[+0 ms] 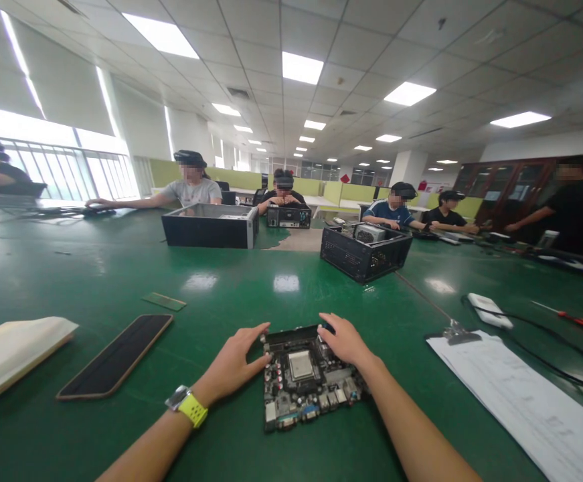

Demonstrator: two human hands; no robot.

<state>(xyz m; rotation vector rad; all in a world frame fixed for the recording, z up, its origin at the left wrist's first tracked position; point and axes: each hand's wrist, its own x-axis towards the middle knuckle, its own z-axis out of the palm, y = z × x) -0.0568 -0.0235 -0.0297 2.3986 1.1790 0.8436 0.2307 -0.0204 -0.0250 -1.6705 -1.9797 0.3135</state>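
A small computer motherboard (305,383) lies flat on the green table (221,288) right in front of me, with a square silver processor in its middle and ports along its near edge. My left hand (233,365) rests against the board's left edge, fingers stretched out. My right hand (344,340) lies over the board's far right corner, fingers curled on its edge. A yellow-strapped watch (188,405) sits on my left wrist.
A phone (115,355) lies face down to the left, beside a beige envelope (13,348). A clipboard with papers (522,395), a white device with cable (489,310) and a red screwdriver (575,320) sit right. Two open computer cases (211,227) (366,251) stand farther back; several people sit beyond.
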